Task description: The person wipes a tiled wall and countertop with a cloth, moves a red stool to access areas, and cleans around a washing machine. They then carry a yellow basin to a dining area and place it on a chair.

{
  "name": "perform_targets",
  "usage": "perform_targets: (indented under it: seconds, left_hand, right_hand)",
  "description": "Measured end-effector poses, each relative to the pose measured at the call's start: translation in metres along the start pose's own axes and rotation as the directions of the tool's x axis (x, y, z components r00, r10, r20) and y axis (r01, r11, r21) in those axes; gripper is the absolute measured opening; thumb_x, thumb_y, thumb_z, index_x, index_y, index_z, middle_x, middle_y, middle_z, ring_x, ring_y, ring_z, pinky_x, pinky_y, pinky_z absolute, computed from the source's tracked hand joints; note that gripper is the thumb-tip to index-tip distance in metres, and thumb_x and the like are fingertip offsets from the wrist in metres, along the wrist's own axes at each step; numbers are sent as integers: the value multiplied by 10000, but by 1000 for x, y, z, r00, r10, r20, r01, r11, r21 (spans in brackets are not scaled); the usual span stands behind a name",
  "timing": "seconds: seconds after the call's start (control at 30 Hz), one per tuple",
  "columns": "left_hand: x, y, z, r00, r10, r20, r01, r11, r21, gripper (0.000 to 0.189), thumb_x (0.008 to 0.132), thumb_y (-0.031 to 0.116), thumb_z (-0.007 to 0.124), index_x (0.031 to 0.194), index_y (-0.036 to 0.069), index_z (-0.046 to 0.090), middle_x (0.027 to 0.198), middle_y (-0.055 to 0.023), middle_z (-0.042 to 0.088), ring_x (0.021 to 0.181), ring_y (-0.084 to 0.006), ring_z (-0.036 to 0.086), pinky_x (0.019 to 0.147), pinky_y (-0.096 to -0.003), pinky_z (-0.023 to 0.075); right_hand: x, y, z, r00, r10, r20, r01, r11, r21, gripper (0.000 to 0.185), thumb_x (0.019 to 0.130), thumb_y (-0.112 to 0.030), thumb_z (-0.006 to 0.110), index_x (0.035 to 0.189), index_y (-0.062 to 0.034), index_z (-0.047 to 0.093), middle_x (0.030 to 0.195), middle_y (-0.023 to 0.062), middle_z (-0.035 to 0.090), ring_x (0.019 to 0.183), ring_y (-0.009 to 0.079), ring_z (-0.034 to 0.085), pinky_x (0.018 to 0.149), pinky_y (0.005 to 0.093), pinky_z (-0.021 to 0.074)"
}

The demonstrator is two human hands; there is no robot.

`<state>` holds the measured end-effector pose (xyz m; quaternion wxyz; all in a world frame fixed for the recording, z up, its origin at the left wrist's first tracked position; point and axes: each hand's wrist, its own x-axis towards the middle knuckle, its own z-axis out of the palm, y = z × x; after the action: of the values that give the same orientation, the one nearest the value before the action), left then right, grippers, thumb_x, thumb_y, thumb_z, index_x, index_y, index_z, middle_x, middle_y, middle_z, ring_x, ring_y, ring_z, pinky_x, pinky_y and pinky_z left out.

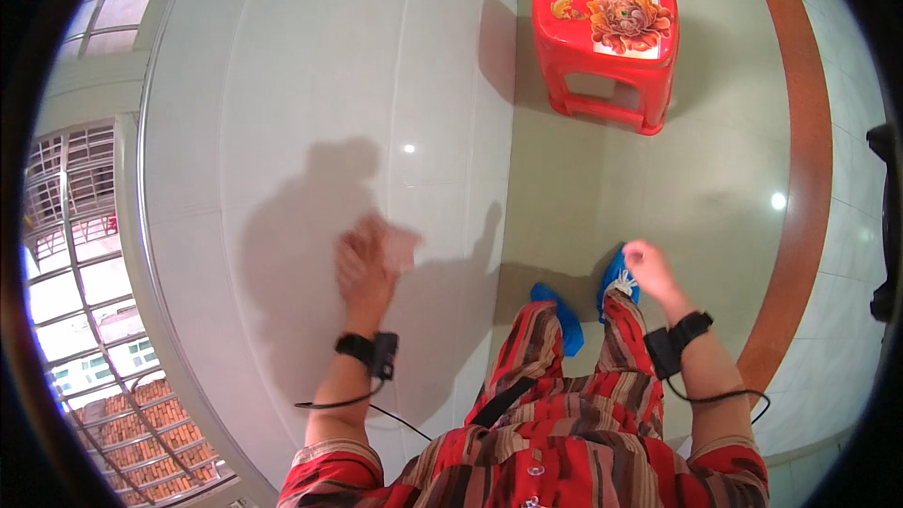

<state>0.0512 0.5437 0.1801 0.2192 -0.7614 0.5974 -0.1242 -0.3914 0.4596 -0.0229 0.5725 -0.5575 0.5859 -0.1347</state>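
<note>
My left hand [367, 261] is against or just in front of the pale tiled wall [317, 85], with a blurred light pink cloth or sheet [402, 248] at its fingers. Over the floor, near the shoe in a blue cover [610, 282], my right hand [645, 264] is curled; whether it holds anything does not show. Both wrists wear black straps with small boxes and cables. Ahead on the floor stands a red plastic stool [607, 28] with a flower print on its seat.
A barred window [77, 282] with a metal-edged frame lies at the far left. An orange-brown border strip [808, 155] curves along the floor at the right, beside white tiles [846, 226]. The other foot's blue cover [564, 321] is close to the wall.
</note>
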Motion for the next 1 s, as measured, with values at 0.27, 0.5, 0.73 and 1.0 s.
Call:
perform_targets:
  seconds: [0.27, 0.5, 0.73, 1.0]
  left_hand:
    - [290, -5, -69, 945, 87, -315, -121, 989, -89, 782, 761, 169, 655, 1442, 147, 272, 1532, -40, 135, 1372, -356, 152, 1095, -421, 266]
    - [343, 98, 71, 983, 182, 29, -184, 975, 124, 917, 738, 349, 693, 1444, 40, 196, 1464, -155, 227, 1348, -317, 249, 1117, -388, 189]
    - [196, 131, 210, 804, 558, 204, -583, 807, 91, 642, 785, 345, 640, 1320, 82, 403, 1259, -137, 475, 1233, -257, 390, 1062, -433, 291]
    - [249, 186, 284, 838, 509, 197, -472, 857, -207, 572, 894, 231, 454, 1384, -9, 284, 1413, -152, 340, 1305, -300, 327, 1059, -391, 302]
  right_hand:
    - [135, -126, -34, 902, -326, -285, 292, 944, -154, 227, 762, -80, 620, 989, -80, 608, 1220, 111, 519, 1004, 280, 588, 826, 360, 495]
    - [233, -180, -51, 695, -628, -351, 391, 739, -548, 289, 712, -52, 659, 997, -56, 609, 1307, 135, 451, 1154, 334, 483, 954, 436, 416]
    - [344, -174, -75, 701, -611, -369, 44, 553, -832, 444, 830, -279, 595, 1243, -133, 524, 1346, 68, 449, 1251, 251, 416, 1026, 454, 301]
    - [347, -163, -70, 689, -637, -348, 53, 522, -851, 472, 849, -276, 583, 1305, -186, 500, 1373, 39, 449, 1300, 217, 377, 1080, 428, 252]
